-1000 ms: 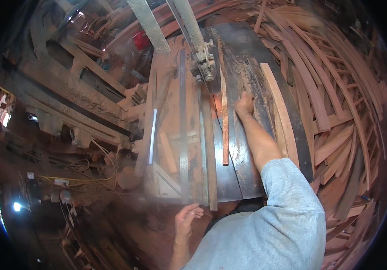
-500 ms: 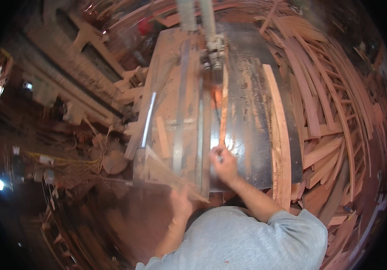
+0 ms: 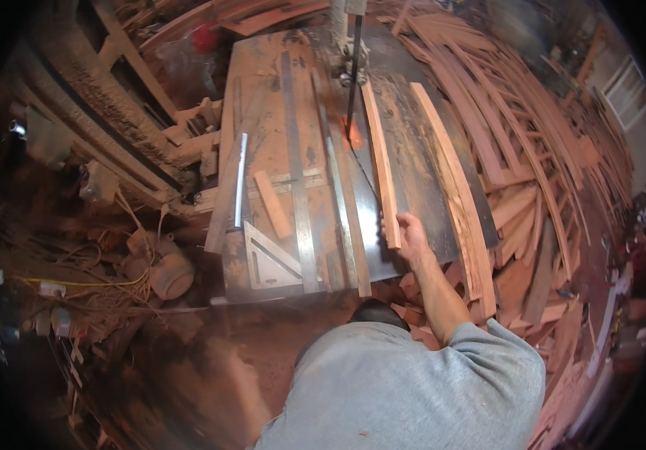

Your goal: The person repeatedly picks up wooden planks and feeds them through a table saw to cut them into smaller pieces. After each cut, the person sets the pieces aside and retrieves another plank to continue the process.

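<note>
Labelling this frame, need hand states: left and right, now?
Left hand: too blurred to tell open or closed.
Right hand: closed, holding the near end of a narrow wooden strip.

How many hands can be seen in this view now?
2. The right hand grips the near end of a narrow wooden strip; the left hand, motion-blurred, is off the table, toward the lower left. The dark background could hide others.

Right hand (image 3: 412,234) grips near end of wood strip (image 3: 382,165); left hand (image 3: 231,367) (blurred) apart from table (image 3: 263,105).
</note>
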The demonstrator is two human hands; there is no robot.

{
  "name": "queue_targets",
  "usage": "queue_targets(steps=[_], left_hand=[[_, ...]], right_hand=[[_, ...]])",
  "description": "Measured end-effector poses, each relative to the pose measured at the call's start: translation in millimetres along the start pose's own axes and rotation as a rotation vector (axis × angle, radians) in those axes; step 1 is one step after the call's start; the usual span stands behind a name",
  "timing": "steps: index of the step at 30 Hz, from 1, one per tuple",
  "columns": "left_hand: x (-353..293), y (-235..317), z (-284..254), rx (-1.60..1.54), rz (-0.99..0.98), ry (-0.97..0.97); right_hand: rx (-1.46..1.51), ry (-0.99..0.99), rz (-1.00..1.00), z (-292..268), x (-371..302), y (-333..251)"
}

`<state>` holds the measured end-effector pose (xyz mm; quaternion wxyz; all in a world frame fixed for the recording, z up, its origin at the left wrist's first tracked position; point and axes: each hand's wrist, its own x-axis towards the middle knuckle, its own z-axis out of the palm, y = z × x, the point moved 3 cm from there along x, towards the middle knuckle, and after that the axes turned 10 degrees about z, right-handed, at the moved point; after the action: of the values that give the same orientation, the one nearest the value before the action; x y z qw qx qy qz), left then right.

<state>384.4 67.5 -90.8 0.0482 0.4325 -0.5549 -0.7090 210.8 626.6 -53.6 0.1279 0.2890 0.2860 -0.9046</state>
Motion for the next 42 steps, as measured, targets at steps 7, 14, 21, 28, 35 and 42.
queue_targets(steps=[7,14,21,28,35,42], left_hand=[[174.7,136.9,3.2,-0.104,0.142,-0.137],[223.9,361.3,3.6,-0.097,0.801,0.009],[8.4,164.7,160.7,-0.073,0.475,-0.475],[-143.9,53.3,249.3,0.191,0.321,-1.105],[-207.3,-3.4,291.5,0.449,0.256,-1.326],[-228.7,-55.4,324.6,0.556,0.331,-1.178]], right_hand=[[0.356,-0.248,-0.006,3.2,-91.0,63.6],[0.422,-0.249,0.015,-4.7,-117.3,88.8],[0.117,0.009,-0.099,-22.5,-120.7,95.7],[-0.060,0.030,-0.033,-19.9,-131.2,86.4],[-0.291,0.124,-0.032,-39.6,-149.3,74.9],[-0.164,0.174,-0.029,-56.9,-167.1,65.3]])
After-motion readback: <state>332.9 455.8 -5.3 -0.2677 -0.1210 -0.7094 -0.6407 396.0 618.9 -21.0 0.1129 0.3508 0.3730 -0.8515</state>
